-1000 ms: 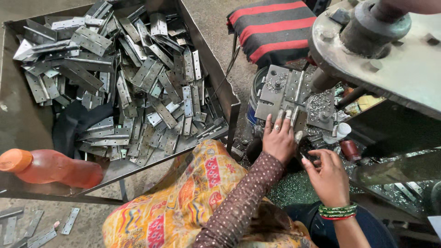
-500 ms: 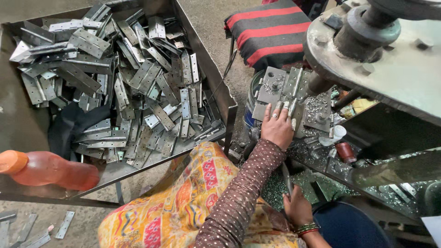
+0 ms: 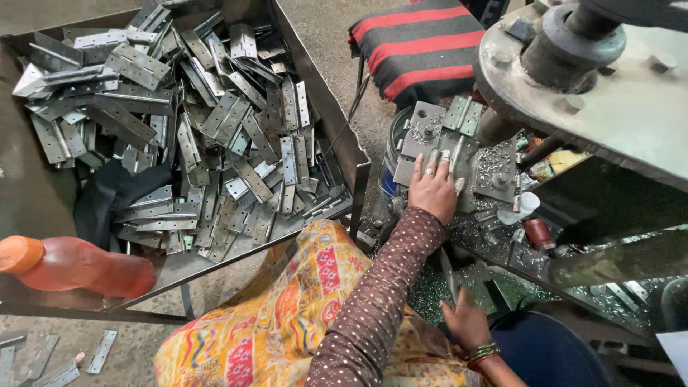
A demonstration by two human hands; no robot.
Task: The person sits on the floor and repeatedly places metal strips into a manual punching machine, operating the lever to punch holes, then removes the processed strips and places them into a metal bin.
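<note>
Your left hand [image 3: 432, 190] lies flat, fingers spread, pressing a grey metal hinge [image 3: 438, 152] onto the machine's work plate [image 3: 494, 175], near its front edge. Your right hand [image 3: 466, 324] sits low by your lap, curled around a thin metal rod [image 3: 448, 276]. The tray [image 3: 322, 100] at your left is heaped with hinges [image 3: 179, 129]; an orange bottle [image 3: 75, 265] lies at its near corner.

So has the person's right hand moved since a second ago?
Yes. The right hand has dropped away from the metal plates on the machine bed, toward the person's lap, while the left hand stays on them.
</note>
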